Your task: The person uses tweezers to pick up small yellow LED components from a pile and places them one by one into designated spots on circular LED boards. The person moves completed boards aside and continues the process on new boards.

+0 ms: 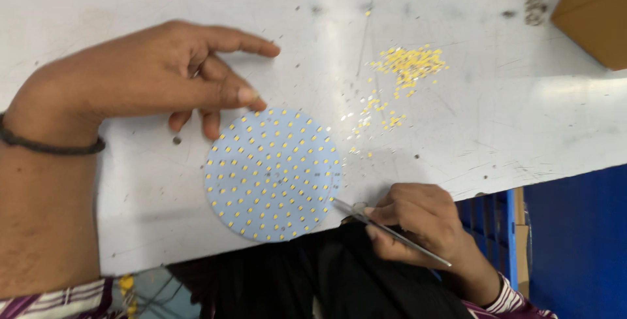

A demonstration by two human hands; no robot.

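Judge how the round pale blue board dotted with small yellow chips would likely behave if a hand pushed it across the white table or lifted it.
The round board lies flat and looks thin, so it would probably slide, not roll or tip. It likely stays stiff and feels light when lifted. Its edge overhangs the table slightly near the tweezers, so a careless push might send it off.

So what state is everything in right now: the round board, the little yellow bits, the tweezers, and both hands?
Round board: flat on the white table, studded with small yellow chips, overhanging the near edge.
Loose yellow chips: scattered in a heap on the table, apart from the board.
Tweezers: pinched in the right hand, tip at the board's rim.
Left hand: open, fingertips at the board's upper edge.
Right hand: closed around the tweezers.
Cardboard box: at the table's far corner.
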